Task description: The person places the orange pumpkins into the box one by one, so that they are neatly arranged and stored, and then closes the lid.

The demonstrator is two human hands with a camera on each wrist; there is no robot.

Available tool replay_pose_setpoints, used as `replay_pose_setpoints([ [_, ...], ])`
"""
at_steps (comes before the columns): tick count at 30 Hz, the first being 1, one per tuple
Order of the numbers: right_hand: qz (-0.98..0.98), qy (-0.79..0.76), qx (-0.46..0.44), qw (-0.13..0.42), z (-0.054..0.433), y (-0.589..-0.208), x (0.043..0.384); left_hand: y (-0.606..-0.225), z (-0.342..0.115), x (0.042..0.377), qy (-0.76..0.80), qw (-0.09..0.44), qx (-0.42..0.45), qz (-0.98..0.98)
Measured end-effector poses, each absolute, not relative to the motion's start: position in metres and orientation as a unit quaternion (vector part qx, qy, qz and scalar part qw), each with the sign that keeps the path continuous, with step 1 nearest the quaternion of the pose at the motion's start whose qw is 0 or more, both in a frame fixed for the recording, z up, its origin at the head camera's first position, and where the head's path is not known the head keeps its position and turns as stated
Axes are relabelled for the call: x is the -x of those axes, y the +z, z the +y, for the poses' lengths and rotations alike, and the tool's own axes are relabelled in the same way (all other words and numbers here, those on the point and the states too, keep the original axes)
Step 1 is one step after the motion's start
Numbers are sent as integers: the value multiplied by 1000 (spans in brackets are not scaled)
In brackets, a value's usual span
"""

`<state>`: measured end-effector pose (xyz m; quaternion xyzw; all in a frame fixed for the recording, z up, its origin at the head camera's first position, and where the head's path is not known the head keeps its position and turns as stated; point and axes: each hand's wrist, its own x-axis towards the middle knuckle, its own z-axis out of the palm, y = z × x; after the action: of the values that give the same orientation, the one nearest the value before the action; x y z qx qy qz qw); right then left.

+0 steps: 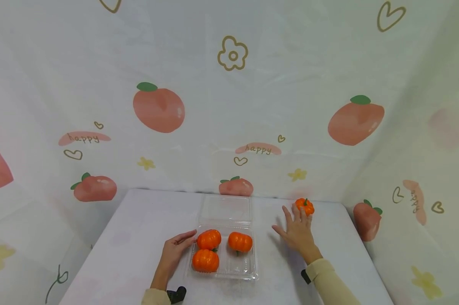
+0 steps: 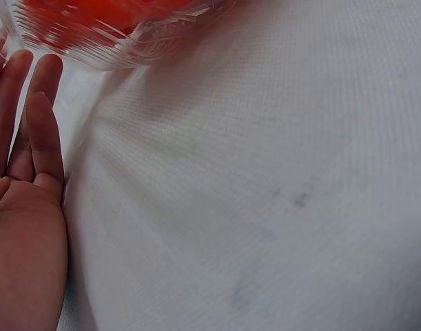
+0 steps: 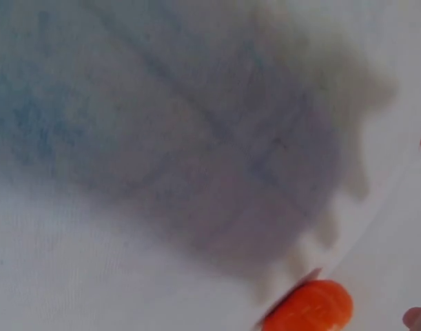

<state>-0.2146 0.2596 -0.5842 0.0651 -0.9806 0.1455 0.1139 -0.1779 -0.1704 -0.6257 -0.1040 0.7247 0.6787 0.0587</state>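
A clear plastic clamshell box (image 1: 237, 269) lies with its lid (image 1: 226, 207) folded back. Inside it are three small orange pumpkins, two stacked along the left side (image 1: 205, 260) and one at the right (image 1: 240, 242). My left hand (image 1: 174, 252) is at the box's left edge; in the left wrist view its fingers (image 2: 45, 127) are fairly straight beside the ribbed wall. Farther back on the right, my right hand (image 1: 299, 233) reaches with spread fingers toward another orange pumpkin (image 1: 304, 206), overlapping its lower part. The right wrist view catches this pumpkin (image 3: 310, 307) at the bottom.
A white cloth covers the table (image 1: 130, 237). Right behind the table hangs a white backdrop (image 1: 198, 161) printed with fruit, hearts and flowers, which also runs along both sides. The open lid reaches close to the table's back edge.
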Motion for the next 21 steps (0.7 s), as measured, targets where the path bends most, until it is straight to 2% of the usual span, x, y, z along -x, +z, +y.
replay_pose_setpoints([
  [9,-980,154,-49,120,279,-586,222,-627,-171,177,676,51,101,728],
  [21,-978,189,-6,87,307,-586,225,-627,-171,177,677,56,104,726],
])
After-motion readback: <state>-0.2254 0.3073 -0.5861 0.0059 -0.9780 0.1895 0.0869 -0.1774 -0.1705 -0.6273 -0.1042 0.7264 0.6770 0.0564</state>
